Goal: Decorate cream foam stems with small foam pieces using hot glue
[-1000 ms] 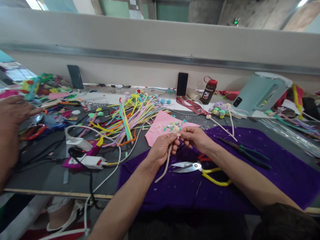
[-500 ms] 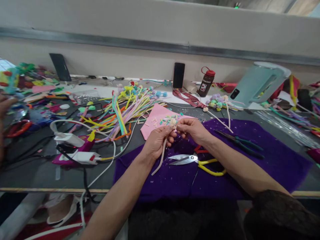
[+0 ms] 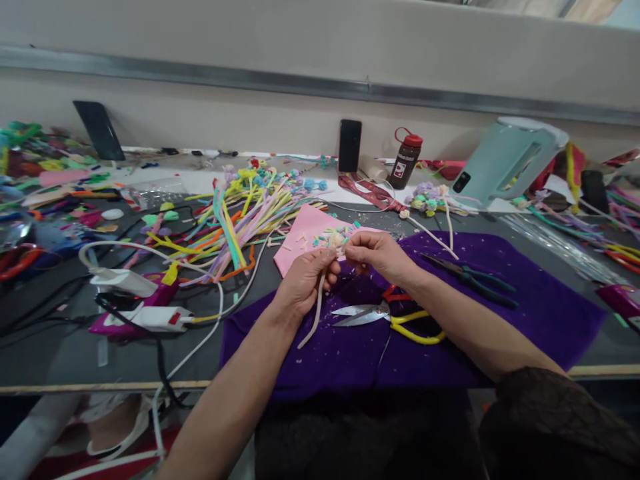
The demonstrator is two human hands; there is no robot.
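My left hand (image 3: 303,283) grips a cream pipe-cleaner stem (image 3: 313,317) that hangs down toward the purple cloth (image 3: 530,313). At the stem's top sits a small cream flower head (image 3: 337,239). My right hand (image 3: 376,255) pinches at that flower head, fingertips meeting those of the left hand. Both hands hover above the cloth's far edge, in front of a pink sheet (image 3: 300,240) strewn with small coloured bits. Yellow-handled scissors (image 3: 387,317) lie on the cloth just below my hands.
A heap of coloured pipe cleaners (image 3: 240,220) lies to the left, with a glue gun and cables (image 3: 140,310) nearer. Dark pliers (image 3: 470,277) rest on the cloth at right. A phone (image 3: 349,145), a bottle (image 3: 405,160) and a pale kettle (image 3: 505,163) stand at the back.
The view has tilted down and shifted, and another person's hand at the far left has gone from view. My hands stay together on the flower stem, working its top.
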